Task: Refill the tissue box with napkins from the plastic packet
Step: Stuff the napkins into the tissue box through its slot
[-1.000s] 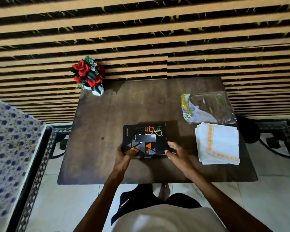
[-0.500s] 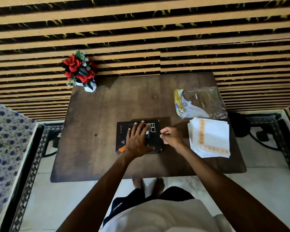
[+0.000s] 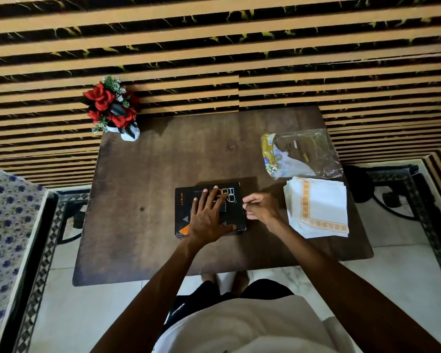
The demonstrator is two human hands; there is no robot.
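On the dark wooden table [image 3: 143,189], near-centre: flat black cardboard tissue box with orange triangles [image 3: 182,215], contents hidden. Left hand [image 3: 209,217] lies flat on its lid, fingers spread, gripping nothing. Right hand [image 3: 261,207] sits at the box's right edge, fingers loosely curled, thumb and forefinger pinched; can't tell on what. Stack of white napkins with orange border [image 3: 318,207] lies just right of it, crumpled clear plastic packet [image 3: 301,154] beyond. Left half of table bare; red flower pot [image 3: 112,108] at far-left corner.

I register a black tissue box [image 3: 210,210] with orange and grey triangles, white napkins [image 3: 318,207] with an orange patterned border, a dark brown table [image 3: 143,189], and red flowers [image 3: 110,105].
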